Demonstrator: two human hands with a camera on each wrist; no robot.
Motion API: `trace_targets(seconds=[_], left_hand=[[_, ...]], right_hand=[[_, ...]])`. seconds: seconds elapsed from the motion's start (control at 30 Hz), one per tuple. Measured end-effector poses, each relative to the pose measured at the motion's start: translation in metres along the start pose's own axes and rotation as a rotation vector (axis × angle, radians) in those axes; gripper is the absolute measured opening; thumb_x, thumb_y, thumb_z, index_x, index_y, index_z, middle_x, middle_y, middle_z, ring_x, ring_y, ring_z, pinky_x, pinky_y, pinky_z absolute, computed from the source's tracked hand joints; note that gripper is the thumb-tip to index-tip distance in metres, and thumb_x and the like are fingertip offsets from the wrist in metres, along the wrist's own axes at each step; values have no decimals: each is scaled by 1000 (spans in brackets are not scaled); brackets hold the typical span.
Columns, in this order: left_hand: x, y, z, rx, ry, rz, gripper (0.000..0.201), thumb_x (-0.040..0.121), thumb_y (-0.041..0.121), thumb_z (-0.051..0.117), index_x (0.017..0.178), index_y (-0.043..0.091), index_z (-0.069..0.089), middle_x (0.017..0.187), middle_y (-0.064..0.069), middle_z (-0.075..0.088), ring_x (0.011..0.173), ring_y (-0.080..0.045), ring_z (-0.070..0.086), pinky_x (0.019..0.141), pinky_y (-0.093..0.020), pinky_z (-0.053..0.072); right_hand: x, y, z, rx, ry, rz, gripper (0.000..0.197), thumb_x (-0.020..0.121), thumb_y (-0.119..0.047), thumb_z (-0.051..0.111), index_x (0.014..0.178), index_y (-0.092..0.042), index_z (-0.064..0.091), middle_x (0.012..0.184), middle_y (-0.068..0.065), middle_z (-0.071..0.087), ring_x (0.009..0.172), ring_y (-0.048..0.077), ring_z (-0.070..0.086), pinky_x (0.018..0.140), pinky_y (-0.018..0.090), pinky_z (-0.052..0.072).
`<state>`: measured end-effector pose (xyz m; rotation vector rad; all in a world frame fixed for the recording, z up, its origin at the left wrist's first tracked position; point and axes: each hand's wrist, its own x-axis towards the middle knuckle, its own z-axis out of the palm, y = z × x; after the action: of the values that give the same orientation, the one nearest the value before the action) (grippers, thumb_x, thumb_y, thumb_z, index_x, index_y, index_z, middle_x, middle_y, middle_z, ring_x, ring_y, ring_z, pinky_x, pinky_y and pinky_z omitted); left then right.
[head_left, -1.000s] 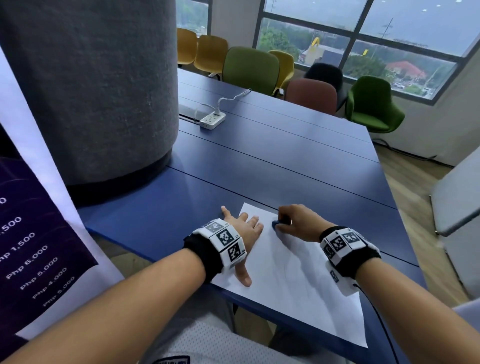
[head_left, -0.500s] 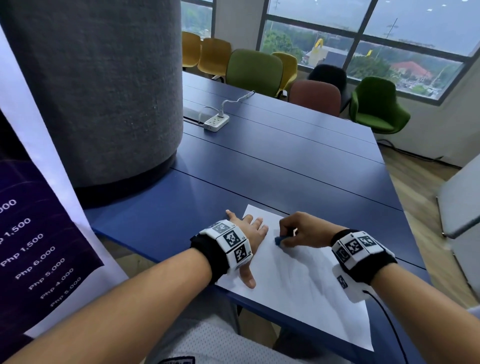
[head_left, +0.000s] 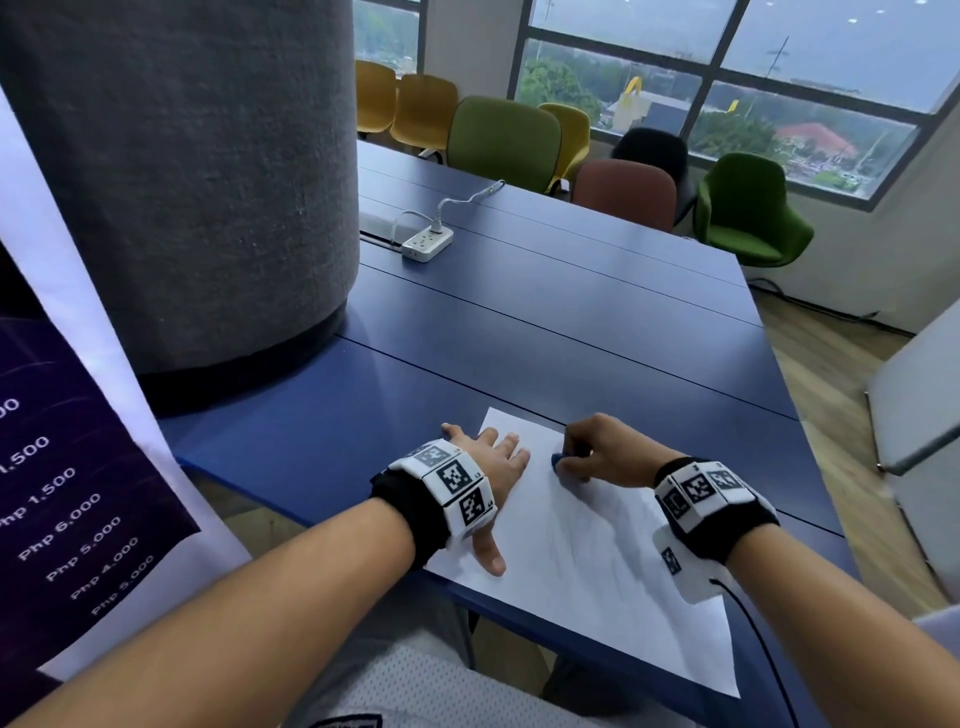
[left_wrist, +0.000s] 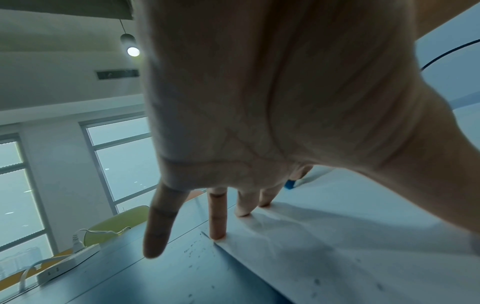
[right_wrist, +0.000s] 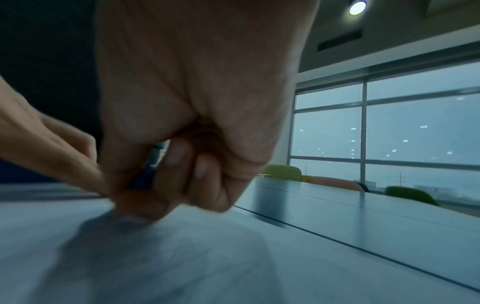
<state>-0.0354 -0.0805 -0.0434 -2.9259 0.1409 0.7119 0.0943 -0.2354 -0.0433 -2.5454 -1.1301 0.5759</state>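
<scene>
A white sheet of paper (head_left: 597, 561) lies at the near edge of the blue table (head_left: 545, 332), with faint grey marks on it. My left hand (head_left: 493, 457) lies flat with straight, spread fingers, pressing the sheet's left edge; in the left wrist view the fingers (left_wrist: 218, 218) touch the paper's edge (left_wrist: 324, 236). My right hand (head_left: 582, 457) is curled round a small blue eraser (head_left: 556, 461) and holds it down on the sheet's upper part. In the right wrist view the eraser (right_wrist: 145, 179) shows dark between thumb and fingers, blurred.
A wide grey column (head_left: 182, 171) stands on the left of the table. A white power strip (head_left: 427, 244) with a cable lies at the far middle. Coloured chairs (head_left: 504, 137) line the far side under the windows. A purple price banner (head_left: 67, 467) hangs at left.
My right hand with the eraser has slid a short way back toward me on the sheet. The left hand has kept its place on the paper's edge.
</scene>
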Motion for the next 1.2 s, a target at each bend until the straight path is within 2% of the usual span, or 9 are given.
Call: trace_targets(seconds=[0.1,0.23,0.37,0.5,0.67,0.8,0.93,1.1,1.2], left_hand=[[0,0,0,8,-9,-3,138,56,68,81,156,17,0,163,-11,4,147,-37,12,106,-74,18],[1,1,1,19,-4,-3,139,55,68,81,156,18,-1,163,-11,4,147,-37,11,105,-73,20],[0,1,0,23,4,-5,137,56,67,81,155,18,2,162,-10,6,146,-37,14,105,-72,23],[0,0,1,8,-5,-1,138,57,66,81,156,18,-2,164,-10,1,148,-36,8,107,-72,20],[-1,0,-1,9,-15,-6,139,57,68,81,156,18,-3,164,-10,1,148,-36,7,107,-72,20],[0,0,0,10,-11,1,138,57,67,81,156,18,-2,164,-9,2,148,-36,7,107,-72,20],[-2,1,-1,17,-10,-5,138,57,68,81,156,17,-1,163,-11,3,148,-37,10,107,-72,21],[-2,0,-1,9,-13,4,136,58,67,81,156,20,-1,164,-9,2,148,-36,7,107,-71,22],[-4,0,-3,4,-23,-3,137,59,66,81,156,20,-4,164,-9,-2,149,-36,4,108,-72,19]], right_hand=[[-4,-5,-2,23,-130,12,20,85,-24,67,73,-8,66,57,-7,64,47,6,50,50,17,41],[0,-3,-2,-55,65,29,20,86,-22,64,67,-16,63,59,-7,65,51,-1,55,54,13,40],[-7,-14,1,-71,-174,1,28,88,-28,61,73,-5,67,59,-4,61,45,6,49,48,15,41],[-6,-14,0,-105,-16,41,30,90,-30,61,63,-17,58,58,-7,55,47,4,48,47,15,38],[-15,-23,2,-65,-270,44,35,90,-33,60,79,0,66,59,1,57,44,13,49,44,21,42],[-15,-19,4,-16,-68,79,29,89,-29,60,72,-5,64,57,0,56,43,12,51,42,19,43],[-28,-27,7,-6,-291,16,31,89,-28,62,75,-1,65,54,-2,54,42,12,47,44,20,41],[-24,-22,8,-40,-31,20,28,89,-27,62,65,-13,60,58,-3,56,38,1,48,43,10,37],[-35,-27,10,4,-331,-28,28,89,-30,62,67,-12,63,57,0,56,43,12,47,47,23,43]])
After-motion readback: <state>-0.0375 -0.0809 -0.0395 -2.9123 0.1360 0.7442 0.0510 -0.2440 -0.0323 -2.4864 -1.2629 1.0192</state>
